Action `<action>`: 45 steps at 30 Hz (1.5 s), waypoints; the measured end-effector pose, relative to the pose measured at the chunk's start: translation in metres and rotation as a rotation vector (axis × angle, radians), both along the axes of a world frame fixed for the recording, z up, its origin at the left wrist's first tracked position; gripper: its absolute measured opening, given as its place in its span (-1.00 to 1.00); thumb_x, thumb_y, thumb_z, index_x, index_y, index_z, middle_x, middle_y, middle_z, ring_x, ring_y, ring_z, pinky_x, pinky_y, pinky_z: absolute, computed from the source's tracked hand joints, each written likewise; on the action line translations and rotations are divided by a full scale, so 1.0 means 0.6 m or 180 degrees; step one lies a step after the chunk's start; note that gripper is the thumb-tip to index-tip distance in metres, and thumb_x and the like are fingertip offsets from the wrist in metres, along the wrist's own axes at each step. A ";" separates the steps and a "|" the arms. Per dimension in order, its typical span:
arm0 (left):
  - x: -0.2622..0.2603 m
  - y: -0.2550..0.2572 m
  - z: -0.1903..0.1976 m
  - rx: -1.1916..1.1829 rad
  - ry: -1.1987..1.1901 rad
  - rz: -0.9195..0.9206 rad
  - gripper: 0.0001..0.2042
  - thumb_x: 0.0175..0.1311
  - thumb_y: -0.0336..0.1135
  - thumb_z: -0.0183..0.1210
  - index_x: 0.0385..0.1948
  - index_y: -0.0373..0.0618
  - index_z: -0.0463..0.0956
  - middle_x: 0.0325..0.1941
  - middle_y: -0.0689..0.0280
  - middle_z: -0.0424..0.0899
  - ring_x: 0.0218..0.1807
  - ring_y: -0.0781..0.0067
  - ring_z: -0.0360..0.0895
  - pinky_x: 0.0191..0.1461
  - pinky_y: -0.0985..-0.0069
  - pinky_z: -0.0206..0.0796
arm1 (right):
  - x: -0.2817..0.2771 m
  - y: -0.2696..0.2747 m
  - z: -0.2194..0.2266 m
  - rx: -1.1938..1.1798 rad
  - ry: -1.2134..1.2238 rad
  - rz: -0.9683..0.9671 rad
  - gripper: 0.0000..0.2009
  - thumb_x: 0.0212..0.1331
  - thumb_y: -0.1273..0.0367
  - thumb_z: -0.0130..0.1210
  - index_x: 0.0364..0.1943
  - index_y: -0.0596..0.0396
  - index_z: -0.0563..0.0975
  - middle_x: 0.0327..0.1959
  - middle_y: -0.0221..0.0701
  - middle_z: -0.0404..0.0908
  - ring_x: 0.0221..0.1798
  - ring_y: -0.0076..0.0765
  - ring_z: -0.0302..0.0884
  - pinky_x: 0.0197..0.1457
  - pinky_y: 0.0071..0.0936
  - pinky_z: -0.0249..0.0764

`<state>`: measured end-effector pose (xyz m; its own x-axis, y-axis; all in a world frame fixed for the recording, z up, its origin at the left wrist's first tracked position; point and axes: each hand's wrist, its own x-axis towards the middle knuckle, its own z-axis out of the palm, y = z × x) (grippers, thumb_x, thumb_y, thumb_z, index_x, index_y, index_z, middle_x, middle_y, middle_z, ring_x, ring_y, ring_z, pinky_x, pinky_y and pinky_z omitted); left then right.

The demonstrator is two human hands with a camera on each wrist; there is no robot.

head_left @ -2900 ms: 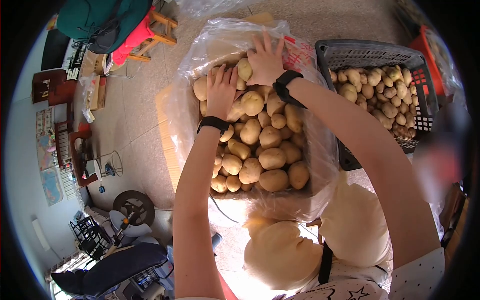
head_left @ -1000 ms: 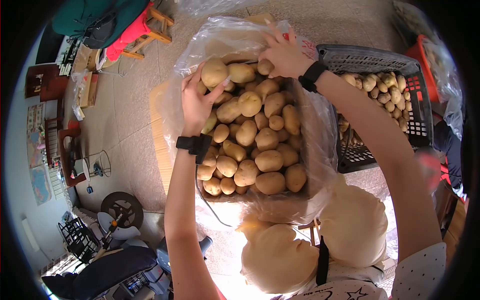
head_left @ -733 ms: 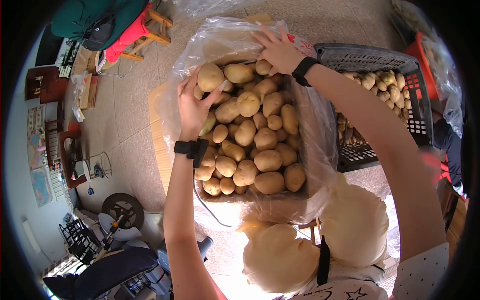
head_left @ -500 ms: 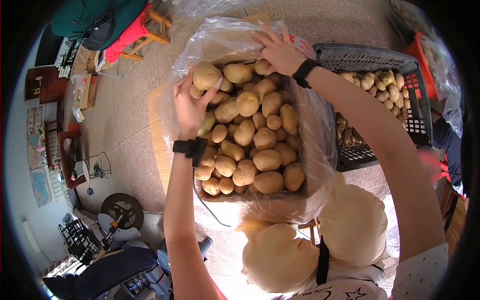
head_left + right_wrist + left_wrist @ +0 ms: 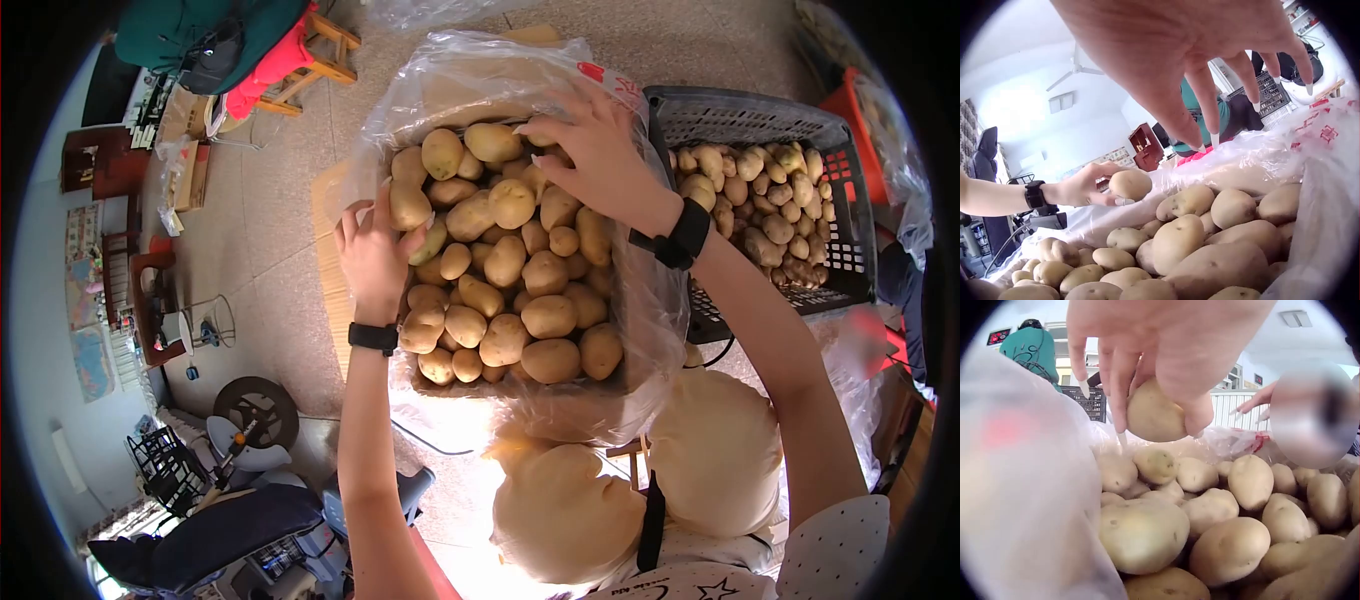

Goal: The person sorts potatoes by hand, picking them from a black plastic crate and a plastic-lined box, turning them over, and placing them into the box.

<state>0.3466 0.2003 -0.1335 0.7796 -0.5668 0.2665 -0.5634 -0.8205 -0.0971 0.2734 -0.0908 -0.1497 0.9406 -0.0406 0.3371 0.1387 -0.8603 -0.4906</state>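
My left hand [image 5: 372, 258] is at the left side of a plastic-lined cardboard box filled with potatoes [image 5: 508, 260]. Fingers and thumb grip one smooth tan potato [image 5: 408, 207]. In the left wrist view this held potato [image 5: 1155, 412] hangs above the pile, with a gap beneath it. Over the far right part of the box, my right hand [image 5: 608, 165] reaches palm down with fingers spread. The right wrist view shows that hand [image 5: 1179, 50] holding nothing, its fingertips above the potatoes and the far plastic edge. Part of a potato lies hidden under it in the head view.
Clear plastic liner [image 5: 650, 300] folds loosely over the box's sides. To the right stands a black crate [image 5: 745, 110] of smaller potatoes, with a red container [image 5: 855, 135] behind it. A wooden stool [image 5: 330, 65] is at the back left.
My left hand has come down the box's left side toward me, and holds a potato there. My right hand has shifted right and nearer, away from the box's far edge.
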 end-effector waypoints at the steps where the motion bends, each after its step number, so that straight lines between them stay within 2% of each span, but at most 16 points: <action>1: -0.004 -0.002 -0.008 0.0182 -0.0034 0.0096 -0.38 0.00 0.06 0.39 0.10 -0.08 0.54 -0.06 0.21 0.63 0.12 0.21 0.45 0.18 0.23 0.28 | -0.003 0.005 0.004 0.0082 0.0191 -0.0038 -0.66 0.17 0.25 0.18 0.07 -0.22 0.59 0.42 -0.24 0.23 0.55 0.11 -0.13 0.50 0.23 -0.14; 3: -0.012 0.003 -0.046 0.0442 -0.0196 0.0239 -0.40 0.02 0.08 0.37 0.04 -0.11 0.55 -0.08 0.22 0.63 0.11 0.21 0.45 0.16 0.22 0.28 | -0.008 0.013 0.001 0.0029 0.0084 0.0001 -0.66 0.19 0.23 0.18 0.07 -0.22 0.59 0.42 -0.25 0.23 0.55 0.11 -0.13 0.49 0.24 -0.14; 10: -0.003 -0.054 -0.061 0.1422 -0.0637 0.1018 -0.47 0.05 0.24 0.26 -0.32 -0.13 0.63 -0.19 0.32 0.58 0.00 0.27 0.42 0.03 0.30 0.28 | -0.015 0.022 -0.006 -0.0067 0.0169 -0.0018 -0.67 0.21 0.20 0.17 0.08 -0.22 0.59 0.42 -0.29 0.24 0.55 0.11 -0.12 0.50 0.23 -0.11; 14: 0.005 -0.076 -0.074 0.1566 -0.0705 0.1016 -0.45 0.05 0.29 0.23 -0.37 -0.12 0.65 -0.16 0.34 0.57 0.00 0.32 0.40 0.00 0.34 0.27 | -0.011 0.017 -0.008 -0.0067 -0.0015 -0.0062 -0.67 0.19 0.20 0.19 0.05 -0.19 0.60 0.40 -0.29 0.27 0.53 0.08 -0.06 0.49 0.13 -0.01; 16: 0.003 -0.080 -0.078 0.1872 -0.0719 0.0901 -0.41 0.06 0.31 0.21 -0.27 -0.13 0.65 -0.14 0.36 0.56 0.01 0.35 0.39 -0.01 0.34 0.27 | -0.003 0.019 -0.003 0.0149 -0.0417 -0.0064 -0.70 0.10 0.25 0.23 -0.08 -0.02 0.61 0.22 -0.22 0.42 0.41 0.00 0.13 0.41 0.12 0.06; 17: 0.002 -0.076 -0.079 0.1874 -0.0721 0.0903 -0.41 0.06 0.31 0.21 -0.27 -0.13 0.65 -0.14 0.36 0.56 0.01 0.35 0.39 -0.01 0.34 0.27 | 0.001 0.021 0.000 0.0151 -0.0419 -0.0063 -0.70 0.10 0.25 0.23 -0.08 -0.02 0.61 0.22 -0.22 0.42 0.41 0.00 0.13 0.41 0.12 0.06; 19: -0.004 -0.065 -0.080 0.1716 -0.0891 0.0769 -0.36 0.10 0.32 0.17 -0.12 -0.15 0.63 -0.14 0.36 0.55 0.02 0.37 0.38 -0.01 0.35 0.28 | 0.010 0.027 0.007 0.0385 -0.0351 0.0220 -0.71 0.04 0.21 0.27 -0.17 0.02 0.65 0.04 -0.27 0.55 0.27 -0.08 0.27 0.28 0.04 0.20; 23: -0.015 -0.054 -0.075 0.1471 -0.0867 0.0844 -0.33 0.15 0.31 0.14 0.02 -0.15 0.57 -0.12 0.36 0.55 0.04 0.38 0.38 0.00 0.35 0.28 | 0.034 0.050 -0.012 -0.0171 0.0352 0.0571 -0.60 -0.04 0.13 0.32 -0.14 0.06 0.64 -0.09 -0.34 0.57 0.21 -0.07 0.27 0.25 -0.05 0.22; 25: -0.018 -0.052 -0.070 0.1436 -0.0785 0.0804 -0.33 0.17 0.29 0.13 0.08 -0.15 0.53 -0.09 0.34 0.54 0.02 0.36 0.41 -0.02 0.35 0.30 | 0.043 0.062 -0.023 -0.0646 0.1016 0.0630 -0.59 -0.27 0.07 0.42 -0.35 0.01 0.67 -0.21 -0.33 0.60 0.11 -0.13 0.32 0.10 -0.13 0.22; 28: -0.016 -0.054 -0.064 0.1204 -0.0755 0.0819 -0.38 0.20 0.23 0.15 0.10 -0.12 0.52 -0.05 0.32 0.54 -0.01 0.31 0.45 -0.04 0.32 0.33 | 0.048 0.071 -0.042 -0.0696 0.0837 0.0662 -0.56 -0.38 0.07 0.47 -0.37 0.00 0.68 -0.21 -0.32 0.61 0.13 -0.11 0.32 0.14 -0.11 0.19; 32: -0.019 -0.056 -0.046 0.0957 -0.0674 0.0740 -0.46 0.24 0.16 0.15 0.10 -0.06 0.53 0.00 0.29 0.54 0.00 0.27 0.47 0.00 0.27 0.36 | 0.052 0.070 -0.054 -0.0778 0.0277 0.0745 -0.54 -0.40 0.11 0.48 -0.32 0.00 0.67 -0.22 -0.34 0.61 0.11 -0.14 0.37 0.15 -0.12 0.19; 35: -0.023 -0.055 -0.027 0.0558 -0.0782 0.0607 -0.53 0.27 0.08 0.14 0.09 -0.01 0.54 0.05 0.27 0.54 0.07 0.22 0.47 0.05 0.23 0.38 | 0.064 0.068 -0.043 -0.0493 0.0380 0.0910 -0.45 -0.43 0.10 0.51 -0.26 0.04 0.60 -0.24 -0.33 0.61 0.10 -0.14 0.43 0.17 -0.16 0.23; 38: -0.029 -0.042 -0.008 0.0293 -0.0734 0.0616 -0.57 0.33 0.04 0.11 0.09 -0.01 0.53 0.10 0.23 0.51 0.10 0.17 0.46 0.07 0.20 0.39 | 0.101 0.040 -0.007 0.0245 0.0335 0.0505 -0.54 -0.27 0.24 0.48 -0.21 0.06 0.58 -0.24 -0.23 0.63 -0.05 0.00 0.55 0.04 -0.14 0.39; 41: -0.033 -0.030 0.002 0.0201 -0.0587 0.0591 -0.59 0.38 0.01 0.07 0.11 -0.03 0.51 0.14 0.20 0.49 0.11 0.13 0.46 0.07 0.17 0.40 | 0.125 0.050 -0.017 -0.0065 0.0330 0.0684 -0.51 -0.24 0.26 0.47 -0.13 0.06 0.59 -0.26 -0.22 0.63 -0.03 0.00 0.54 0.00 -0.13 0.43; 43: -0.038 -0.029 0.006 0.0210 -0.0522 0.0580 -0.59 0.41 0.00 0.04 0.14 -0.03 0.48 0.16 0.18 0.47 0.13 0.10 0.45 0.08 0.14 0.40 | 0.124 0.067 -0.044 -0.0208 0.0747 0.0723 -0.52 -0.19 0.26 0.45 -0.07 0.02 0.62 -0.25 -0.25 0.64 0.02 -0.02 0.51 0.06 -0.14 0.40; 45: -0.044 -0.026 0.008 0.0231 -0.0509 0.0554 -0.59 0.41 -0.01 0.04 0.15 -0.03 0.47 0.17 0.18 0.46 0.14 0.09 0.45 0.08 0.14 0.40 | 0.126 0.089 -0.104 -0.0909 -0.0243 0.0744 -0.78 -0.23 0.30 0.39 -0.42 -0.03 0.64 -0.35 -0.37 0.65 -0.01 -0.16 0.53 0.04 -0.16 0.37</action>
